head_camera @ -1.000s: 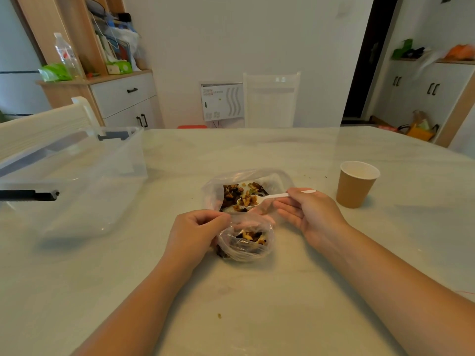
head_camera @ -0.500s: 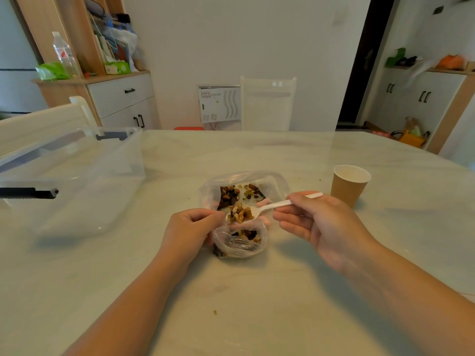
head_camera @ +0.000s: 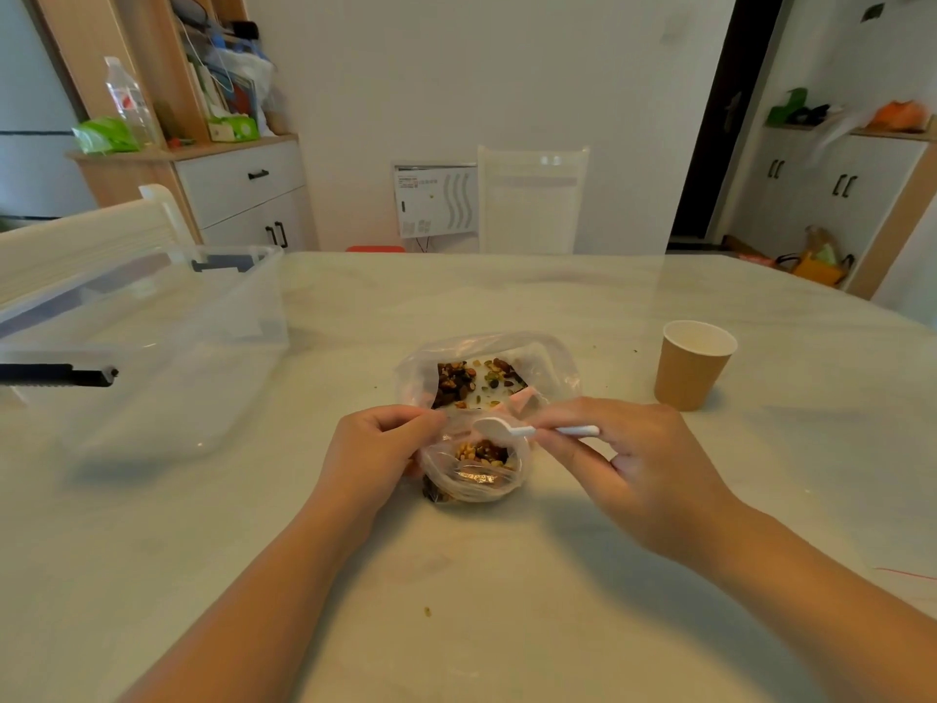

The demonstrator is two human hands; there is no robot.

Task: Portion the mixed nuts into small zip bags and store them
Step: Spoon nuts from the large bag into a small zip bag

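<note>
A small clear zip bag (head_camera: 474, 471) stands open on the table in front of me, with mixed nuts inside it. My left hand (head_camera: 377, 449) pinches the bag's left rim and holds its mouth open. In my right hand (head_camera: 616, 459) is a white plastic spoon (head_camera: 512, 429), turned over above the bag's mouth; its bowl looks empty. Just behind lies a larger clear bag of mixed nuts (head_camera: 481, 370), open toward me.
A brown paper cup (head_camera: 692, 365) stands to the right. A big clear plastic storage box (head_camera: 152, 342) with a black handle sits at the left of the marble table (head_camera: 507, 575). Crumbs dot the table. White chairs stand beyond it.
The spoon went from the larger bag, loaded with nuts, to over the small bag and tipped over; the nuts are now in the small bag. My left hand kept its hold.
</note>
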